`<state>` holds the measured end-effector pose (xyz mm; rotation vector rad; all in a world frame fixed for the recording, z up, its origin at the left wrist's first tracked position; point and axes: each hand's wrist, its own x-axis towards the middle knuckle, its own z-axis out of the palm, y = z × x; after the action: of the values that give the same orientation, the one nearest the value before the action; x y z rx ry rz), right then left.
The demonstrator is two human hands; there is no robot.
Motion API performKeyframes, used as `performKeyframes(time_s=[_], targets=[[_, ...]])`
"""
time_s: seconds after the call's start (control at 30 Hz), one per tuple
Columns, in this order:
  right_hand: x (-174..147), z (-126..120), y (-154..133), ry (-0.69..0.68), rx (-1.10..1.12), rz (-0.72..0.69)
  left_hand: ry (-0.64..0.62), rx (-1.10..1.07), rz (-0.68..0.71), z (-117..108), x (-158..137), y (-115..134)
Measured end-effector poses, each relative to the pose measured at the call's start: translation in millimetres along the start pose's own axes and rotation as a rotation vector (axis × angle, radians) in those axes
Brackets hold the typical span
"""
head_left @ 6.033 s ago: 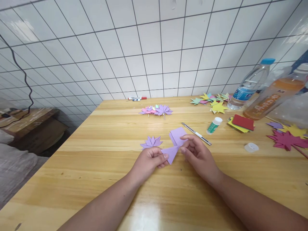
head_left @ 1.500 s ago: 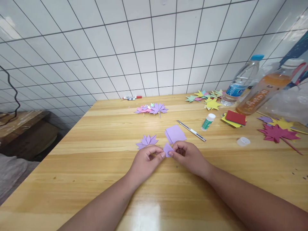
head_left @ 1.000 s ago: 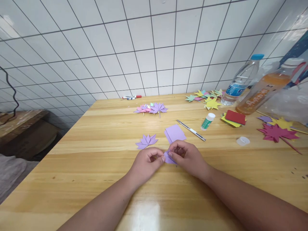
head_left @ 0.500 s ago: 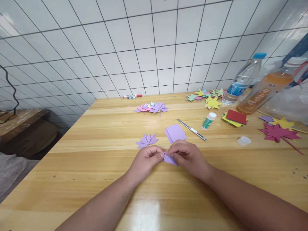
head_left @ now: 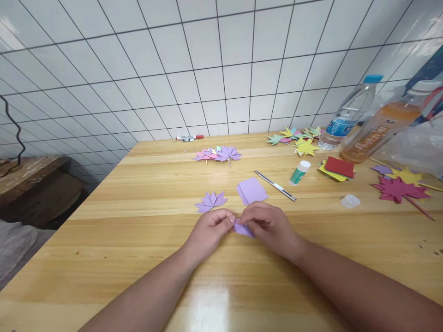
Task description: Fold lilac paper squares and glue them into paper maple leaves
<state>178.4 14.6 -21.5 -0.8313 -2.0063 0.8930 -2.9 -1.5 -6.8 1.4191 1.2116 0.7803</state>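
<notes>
A small folded piece of purple paper [head_left: 244,229] is pinched between my two hands, low over the wooden table. My left hand [head_left: 212,230] grips its left edge with thumb and forefinger. On the other side my right hand [head_left: 272,226] has its fingertips closed on the upper part of the paper, hiding some of the folds. Just beyond my left hand lies a pleated purple paper leaf [head_left: 211,201]. A stack of purple paper squares [head_left: 252,190] rests right behind my right hand.
A utility knife [head_left: 275,186], a glue stick [head_left: 299,173] and its cap [head_left: 350,201] lie to the right. Coloured paper squares [head_left: 336,168], a dark red leaf [head_left: 400,190] and two bottles, one of water [head_left: 341,124], stand or lie farther right. Finished leaves [head_left: 228,153] and markers [head_left: 189,138] are near the tiled wall.
Both hands keep their pinch on the purple paper, whose visible part has shifted very slightly. The whole view has moved a touch; nothing else has changed place.
</notes>
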Motion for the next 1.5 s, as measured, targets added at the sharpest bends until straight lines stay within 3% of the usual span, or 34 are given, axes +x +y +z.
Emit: performKeyframes(time_s=[0.2, 0.37, 0.53, 0.87, 1.07, 1.2, 1.37, 1.5], targets=[[1, -1, -5, -0.046, 0.220, 0.269, 0.078, 0.366, 0.206, 1, -3, 1], [3, 2, -3, -0.101, 0.034, 0.322, 0.068, 0.534, 0.270, 2, -7, 4], [3, 4, 0, -0.096, 0.044, 0.376, 0.099, 0.584, 0.264, 2, -7, 3], [5, 0, -8, -0.062, -0.069, 0.263, 0.096, 0.561, 0.241, 4, -6, 3], [7, 1, -3, 0.008, 0.040, 0.361, 0.049, 0.352, 0.170, 3, -3, -1], [5, 5, -1, 0.015, 0.138, 0.309, 0.096, 0.296, 0.149, 2, 0, -6], [-1, 10, 4, 0.004, 0.000, 0.207, 0.134, 0.248, 0.119, 1, 1, -10], [-1, 8, 6, 0.004, -0.006, 0.217, 0.142, 0.280, 0.129, 1, 1, -9]])
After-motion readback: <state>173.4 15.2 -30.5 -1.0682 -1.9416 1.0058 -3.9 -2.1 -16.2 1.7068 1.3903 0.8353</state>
